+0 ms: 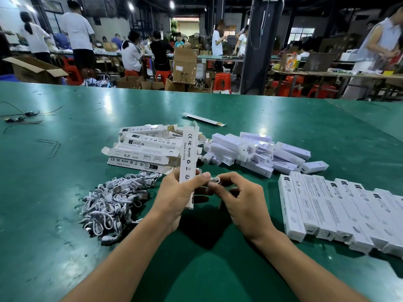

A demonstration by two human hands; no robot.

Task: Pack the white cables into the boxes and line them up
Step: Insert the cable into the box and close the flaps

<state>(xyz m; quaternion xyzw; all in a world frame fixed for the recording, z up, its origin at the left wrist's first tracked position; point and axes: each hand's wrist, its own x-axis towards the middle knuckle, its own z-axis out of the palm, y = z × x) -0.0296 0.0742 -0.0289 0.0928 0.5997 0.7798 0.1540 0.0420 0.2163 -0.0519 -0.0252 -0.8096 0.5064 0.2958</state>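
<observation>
1. The green tabletop [65, 214] carries everything.
2. A row of packed boxes [340, 212] lies side by side at 3 o'clock from the hands.
3. A pile of white cables [113, 201] sits at 9 o'clock.
4. Loose white boxes [257, 151] are heaped at 1 o'clock, and printed flat boxes [141, 149] are stacked at 11 o'clock.
5. The left hand [176, 199] grips one printed box [188, 155], held near upright.
6. The right hand [242, 201] pinches a coiled cable [216, 180] just beside that box.

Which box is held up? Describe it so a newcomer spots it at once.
On the green table, look between the heap of white cables on the left and the lined-up boxes on the right. There the left hand grips one long white box. Alone, it stands upright; the others lie flat.
</observation>
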